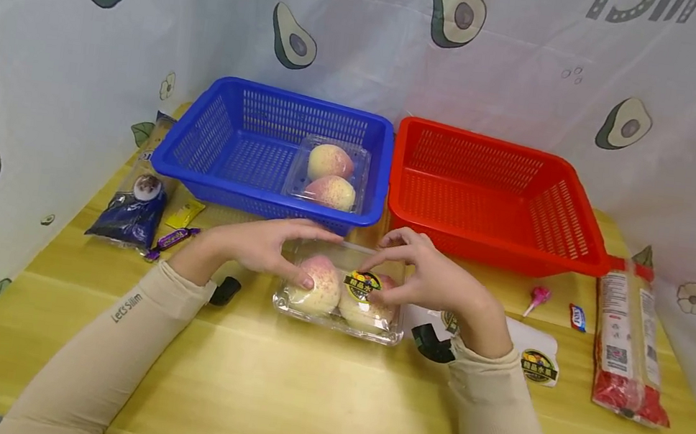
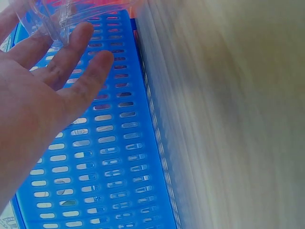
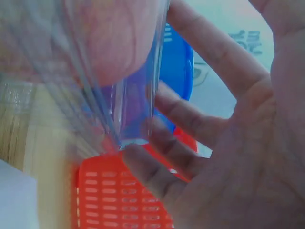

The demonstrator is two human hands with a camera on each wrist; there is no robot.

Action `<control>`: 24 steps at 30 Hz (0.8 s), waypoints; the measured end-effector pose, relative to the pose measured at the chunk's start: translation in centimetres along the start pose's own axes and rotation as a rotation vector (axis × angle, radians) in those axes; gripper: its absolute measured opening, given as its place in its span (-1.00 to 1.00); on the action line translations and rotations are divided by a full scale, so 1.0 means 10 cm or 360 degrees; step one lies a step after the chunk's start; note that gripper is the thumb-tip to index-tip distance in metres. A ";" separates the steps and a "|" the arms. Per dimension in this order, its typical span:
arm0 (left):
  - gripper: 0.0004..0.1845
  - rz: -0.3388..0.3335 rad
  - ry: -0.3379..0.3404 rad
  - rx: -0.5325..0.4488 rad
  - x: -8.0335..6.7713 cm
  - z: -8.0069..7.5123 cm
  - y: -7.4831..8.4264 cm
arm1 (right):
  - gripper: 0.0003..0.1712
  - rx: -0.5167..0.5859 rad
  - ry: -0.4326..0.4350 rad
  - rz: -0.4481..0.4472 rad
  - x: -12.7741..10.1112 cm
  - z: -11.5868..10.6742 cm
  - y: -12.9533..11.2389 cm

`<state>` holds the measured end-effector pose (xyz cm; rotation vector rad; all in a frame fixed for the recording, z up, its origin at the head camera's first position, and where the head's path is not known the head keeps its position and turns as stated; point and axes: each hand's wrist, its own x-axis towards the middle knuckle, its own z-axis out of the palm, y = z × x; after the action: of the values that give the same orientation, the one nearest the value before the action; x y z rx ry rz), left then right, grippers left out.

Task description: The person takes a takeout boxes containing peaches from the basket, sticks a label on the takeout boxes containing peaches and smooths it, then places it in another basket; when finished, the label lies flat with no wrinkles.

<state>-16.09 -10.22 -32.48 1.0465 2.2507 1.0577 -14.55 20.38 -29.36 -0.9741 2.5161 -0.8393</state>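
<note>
A clear plastic box [image 1: 334, 327] with two yellow-pink peaches [image 1: 315, 292] lies in front of the baskets. A black round-centred fruit label [image 1: 362, 285] is on its lid. My left hand [image 1: 266, 247] holds the box's left side, thumb over the lid, fingers along the far edge; in the left wrist view its fingers [image 2: 71, 55] reach the clear plastic. On the other side my right hand [image 1: 426, 274] arches over the box, thumb and index at the label's edges. The right wrist view has its other fingertips [image 3: 159, 126] against the plastic wall.
A blue basket [image 1: 266, 196] holds another box of peaches [image 1: 331, 164]; a red basket [image 1: 487, 252] stands beside it. Right: label sheet [image 1: 528, 340], pink lollipop [image 1: 539, 295], small packet [image 1: 577, 317], red-ended bag [image 1: 626, 338]. Left: navy bag [image 1: 133, 212], purple candy [image 1: 174, 239], yellow packet [image 1: 185, 214].
</note>
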 end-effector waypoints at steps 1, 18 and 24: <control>-0.15 0.0004 -0.0002 0.0001 0.00 0.01 0.00 | -0.67 0.0021 -0.0013 0.0015 -0.01 0.00 0.03; -0.17 0.0074 0.0037 -0.0012 -0.05 0.07 -0.03 | -0.47 0.0485 -0.0255 -0.0151 0.04 0.02 0.34; -0.16 0.0142 0.0070 0.0038 -0.01 0.04 -0.01 | -0.52 0.0489 -0.0094 -0.0256 0.05 0.07 0.41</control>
<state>-15.82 -10.19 -32.78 1.1536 2.2755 1.1024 -16.61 22.21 -32.49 -1.0849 2.1949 -1.1843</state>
